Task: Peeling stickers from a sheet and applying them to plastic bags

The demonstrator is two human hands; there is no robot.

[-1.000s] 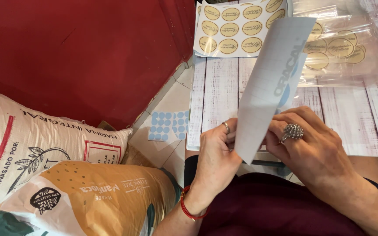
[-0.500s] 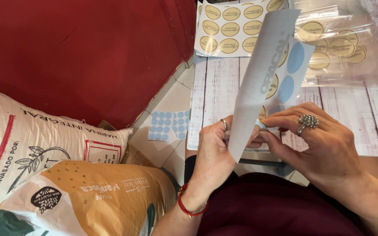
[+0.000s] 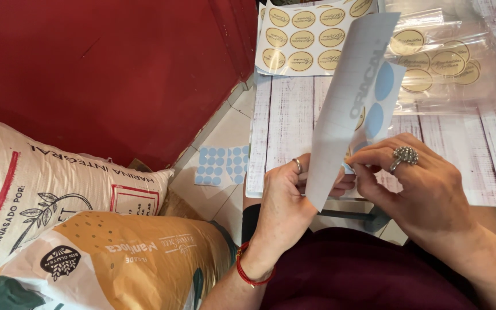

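Here the left hand [image 3: 285, 201] grips a long white backing sheet [image 3: 348, 97] near its lower end, the fingers curled shut around the sheet's left edge with the thumb hidden behind the paper. The sheet stands tilted, rising up and to the right from the hands over the whitewashed wooden table [image 3: 294, 123]. The right hand [image 3: 417, 183], wearing a large silver ring [image 3: 404, 155], has its thumb and forefinger pinched together at the sheet's right edge, just beside the left fingertips; what they nip is a small pale blue bit (too small to tell more). Behind the sheet, pale blue round stickers [image 3: 383, 80] show on a second leaf peeling away to the right.

Farther up the table lies a sheet of gold oval labels [image 3: 308, 37], and beside it clear plastic bags [image 3: 449, 57] holding more of the same labels. On the tiled floor to the left lies a small sheet of blue dots [image 3: 221, 165], near two flour sacks [image 3: 58, 189] leaning by the red wall [image 3: 104, 69].
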